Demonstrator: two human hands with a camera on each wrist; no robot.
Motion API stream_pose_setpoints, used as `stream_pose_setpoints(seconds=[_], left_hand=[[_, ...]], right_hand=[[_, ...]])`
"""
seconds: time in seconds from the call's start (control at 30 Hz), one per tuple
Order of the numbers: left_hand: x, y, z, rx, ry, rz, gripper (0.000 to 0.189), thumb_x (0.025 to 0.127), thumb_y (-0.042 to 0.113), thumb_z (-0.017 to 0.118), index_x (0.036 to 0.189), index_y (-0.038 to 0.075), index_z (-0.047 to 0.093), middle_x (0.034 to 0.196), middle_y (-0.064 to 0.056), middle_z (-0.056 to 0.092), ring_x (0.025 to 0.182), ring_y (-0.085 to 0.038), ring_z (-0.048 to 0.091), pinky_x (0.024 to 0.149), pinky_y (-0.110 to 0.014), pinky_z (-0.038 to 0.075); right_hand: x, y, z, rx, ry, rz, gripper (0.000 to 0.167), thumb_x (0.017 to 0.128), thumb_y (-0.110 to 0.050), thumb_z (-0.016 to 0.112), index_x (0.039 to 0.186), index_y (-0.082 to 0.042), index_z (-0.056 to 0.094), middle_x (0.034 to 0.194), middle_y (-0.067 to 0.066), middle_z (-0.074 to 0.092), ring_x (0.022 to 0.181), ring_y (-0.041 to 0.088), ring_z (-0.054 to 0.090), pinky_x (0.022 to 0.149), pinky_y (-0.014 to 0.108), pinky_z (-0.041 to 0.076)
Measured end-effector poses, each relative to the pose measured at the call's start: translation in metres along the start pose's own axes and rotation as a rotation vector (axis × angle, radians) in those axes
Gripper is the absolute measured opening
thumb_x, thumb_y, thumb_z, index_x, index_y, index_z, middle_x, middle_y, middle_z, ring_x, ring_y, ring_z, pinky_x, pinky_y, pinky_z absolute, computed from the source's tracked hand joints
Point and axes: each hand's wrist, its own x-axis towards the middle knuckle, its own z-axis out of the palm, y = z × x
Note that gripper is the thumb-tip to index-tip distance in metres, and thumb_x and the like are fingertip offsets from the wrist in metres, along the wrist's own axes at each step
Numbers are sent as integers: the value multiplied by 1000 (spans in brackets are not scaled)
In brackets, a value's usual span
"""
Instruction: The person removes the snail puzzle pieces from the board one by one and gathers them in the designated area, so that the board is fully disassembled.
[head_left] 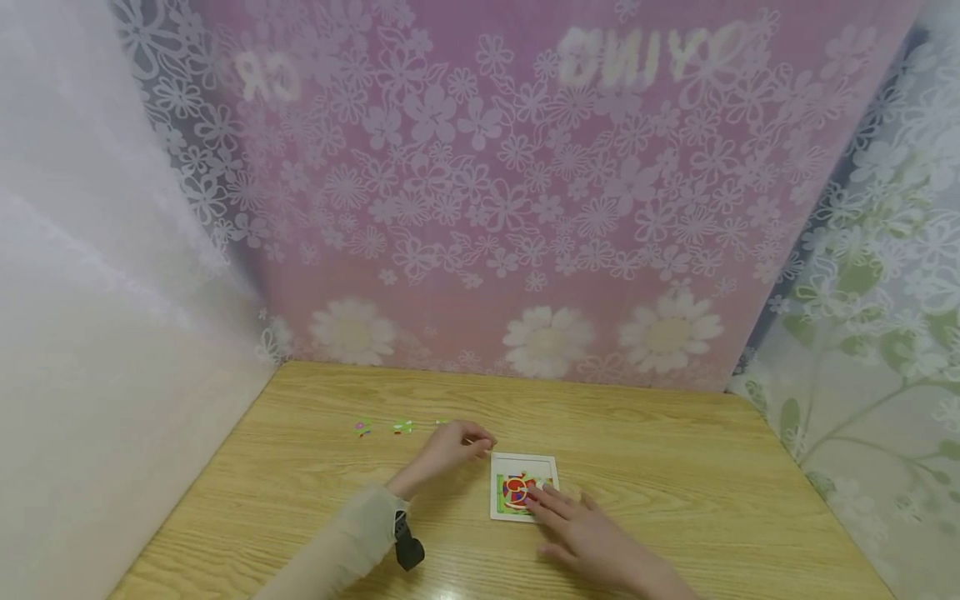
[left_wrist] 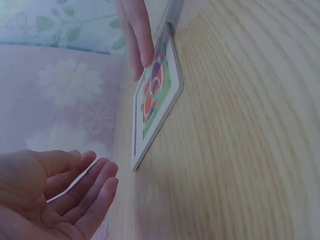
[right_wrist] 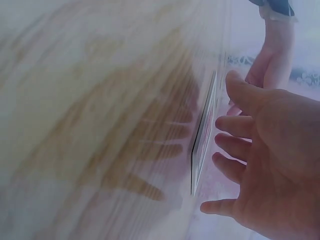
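Observation:
A square, white-framed puzzle board (head_left: 523, 457) lies on the table, with a red, purple and green picture filling its near part. My left hand (head_left: 448, 450) is at the board's far left corner, thumb and fingers bent together around a thin puzzle piece. Only a narrow pale edge of that piece shows between the fingers in the left wrist view; its picture is hidden. My right hand (head_left: 585, 533) reaches over the board's near right side with spread, fairly straight fingers (left_wrist: 142, 40) at the picture. In the right wrist view, the board (right_wrist: 204, 132) appears nearly edge-on beside these fingers.
Small loose puzzle pieces lie in a row at the left back: a green and pink one (head_left: 363, 427), a green and white one (head_left: 402, 427), and another (head_left: 442, 422) partly behind my left hand. Flowered cloth (head_left: 480, 208) surrounds the wooden table (head_left: 660, 450) at back and sides.

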Motion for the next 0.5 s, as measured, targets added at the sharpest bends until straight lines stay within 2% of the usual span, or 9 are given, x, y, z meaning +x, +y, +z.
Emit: stream_pose_setpoints(seconds=[0.1, 0.23, 0.5], left_hand=[[1, 2, 5, 27, -18, 29, 21, 102, 15, 62, 112, 1, 75, 104, -9, 75, 88, -26, 74, 73, -32, 60], [4, 3, 10, 97, -21, 64, 19, 101, 14, 63, 108, 3, 76, 101, -6, 76, 84, -16, 72, 68, -23, 55], [5, 7, 17, 151, -44, 24, 16, 100, 20, 67, 105, 11, 79, 102, -2, 76, 88, -9, 67, 74, -26, 54]], right_hand=[[0, -4, 2, -32, -5, -28, 61, 104, -48, 51, 150, -9, 50, 157, 10, 45, 140, 34, 46, 102, 73, 38], [0, -9, 4, -66, -13, -51, 62, 105, -50, 48, 151, -9, 49, 159, 8, 41, 143, 29, 44, 103, 71, 38], [0, -12, 2, -47, -25, -48, 61, 105, -50, 47, 152, -11, 48, 159, 7, 41, 141, 31, 47, 103, 72, 38]])
